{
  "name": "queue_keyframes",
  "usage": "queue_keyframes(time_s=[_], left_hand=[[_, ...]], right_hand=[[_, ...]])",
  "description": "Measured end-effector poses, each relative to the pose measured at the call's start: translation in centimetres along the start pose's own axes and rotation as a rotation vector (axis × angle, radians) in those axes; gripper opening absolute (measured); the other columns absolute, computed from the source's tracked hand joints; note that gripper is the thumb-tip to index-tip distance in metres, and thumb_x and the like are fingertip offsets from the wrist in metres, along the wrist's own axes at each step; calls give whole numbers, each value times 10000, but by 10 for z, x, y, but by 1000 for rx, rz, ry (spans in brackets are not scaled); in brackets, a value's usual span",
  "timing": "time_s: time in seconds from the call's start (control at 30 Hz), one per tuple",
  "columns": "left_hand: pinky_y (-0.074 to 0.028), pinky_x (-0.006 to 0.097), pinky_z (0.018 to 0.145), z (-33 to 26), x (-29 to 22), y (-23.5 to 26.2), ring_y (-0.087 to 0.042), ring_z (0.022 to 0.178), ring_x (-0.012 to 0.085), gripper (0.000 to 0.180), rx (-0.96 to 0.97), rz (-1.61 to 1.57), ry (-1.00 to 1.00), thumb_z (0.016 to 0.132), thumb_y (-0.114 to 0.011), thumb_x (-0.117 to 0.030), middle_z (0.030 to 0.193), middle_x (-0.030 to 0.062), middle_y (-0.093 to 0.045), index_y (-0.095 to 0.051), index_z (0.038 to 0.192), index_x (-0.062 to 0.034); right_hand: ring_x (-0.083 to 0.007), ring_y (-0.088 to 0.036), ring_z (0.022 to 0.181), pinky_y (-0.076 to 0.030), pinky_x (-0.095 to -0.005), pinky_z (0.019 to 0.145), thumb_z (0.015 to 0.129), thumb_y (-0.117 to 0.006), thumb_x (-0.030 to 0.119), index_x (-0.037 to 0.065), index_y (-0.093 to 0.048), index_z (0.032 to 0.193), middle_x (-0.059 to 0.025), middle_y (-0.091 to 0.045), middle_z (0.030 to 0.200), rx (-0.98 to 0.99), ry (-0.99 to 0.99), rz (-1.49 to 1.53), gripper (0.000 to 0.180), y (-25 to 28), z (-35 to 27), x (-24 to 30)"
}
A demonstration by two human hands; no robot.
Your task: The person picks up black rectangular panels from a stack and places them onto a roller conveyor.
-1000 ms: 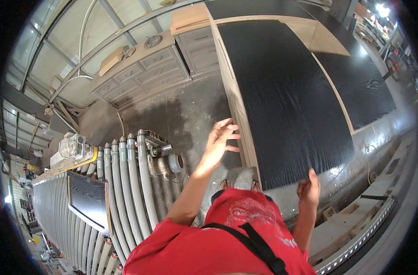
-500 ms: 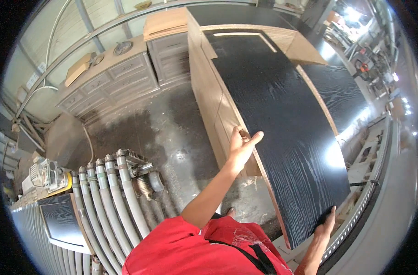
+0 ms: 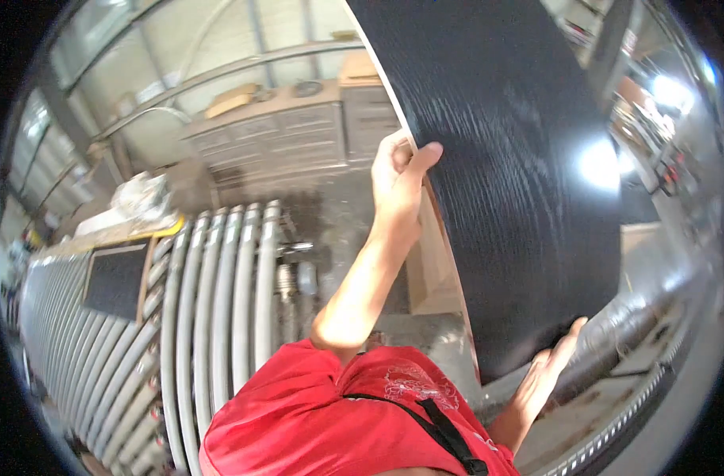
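A long black wood-grain panel (image 3: 520,238) with a pale edge is held up before me, tilted and filling the right half of the view. My left hand (image 3: 400,170) grips its left edge, thumb on the black face and fingers curled round behind. At the near end of the panel, my right hand (image 3: 546,365) supports the bottom edge from below, its fingers partly hidden beneath it. Behind the panel, part of a light wooden cabinet or board stack (image 3: 433,274) shows.
To the left lies a roller conveyor (image 3: 219,301) of grey rollers, with a smaller black panel (image 3: 116,278) on it. Grey drawer cabinets (image 3: 275,139) stand along the far wall. A metal machine rail (image 3: 624,420) runs at the lower right.
The black panel has come up off the pile toward me, rising with both hands. My view has swung left, so the conveyor and cabinets sit further right.
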State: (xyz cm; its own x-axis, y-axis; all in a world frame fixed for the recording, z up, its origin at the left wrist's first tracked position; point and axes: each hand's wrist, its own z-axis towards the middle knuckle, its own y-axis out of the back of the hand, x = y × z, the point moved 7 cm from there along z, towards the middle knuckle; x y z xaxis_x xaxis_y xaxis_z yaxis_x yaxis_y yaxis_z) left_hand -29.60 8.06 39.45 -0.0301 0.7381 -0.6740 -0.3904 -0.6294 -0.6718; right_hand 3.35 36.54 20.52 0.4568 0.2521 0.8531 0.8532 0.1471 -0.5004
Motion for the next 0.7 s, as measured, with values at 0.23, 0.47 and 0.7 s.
queue_keyframes(time_s=[0.23,0.47,0.7], left_hand=[[-528,377,827,-8,-142,17,-629,902,192,269,-90,47,-477,896,-700,-145,1004,89,-649,-594,1088,11],[-445,341,753,-102,-329,1,-452,837,152,367,-303,260,-1061,900,-698,-142,937,63,-479,-360,1024,-70],[-458,370,674,-194,-418,-7,-508,712,188,373,-517,740,-1430,843,-707,-131,778,73,-501,-370,988,-62]], right_hand=[[-286,-558,1120,-434,-404,1020,974,-574,481,-103,-520,1302,-159,-563,1313,285,49,263,672,-169,-37,33],[-251,-515,1196,-371,-382,1080,929,-639,459,-11,-539,1322,-96,-560,1343,880,-371,259,620,-364,-96,-62],[-252,-425,1318,-299,-446,1142,919,-553,607,129,-497,1402,-78,-464,1452,1291,-700,176,682,-475,-312,-189]])
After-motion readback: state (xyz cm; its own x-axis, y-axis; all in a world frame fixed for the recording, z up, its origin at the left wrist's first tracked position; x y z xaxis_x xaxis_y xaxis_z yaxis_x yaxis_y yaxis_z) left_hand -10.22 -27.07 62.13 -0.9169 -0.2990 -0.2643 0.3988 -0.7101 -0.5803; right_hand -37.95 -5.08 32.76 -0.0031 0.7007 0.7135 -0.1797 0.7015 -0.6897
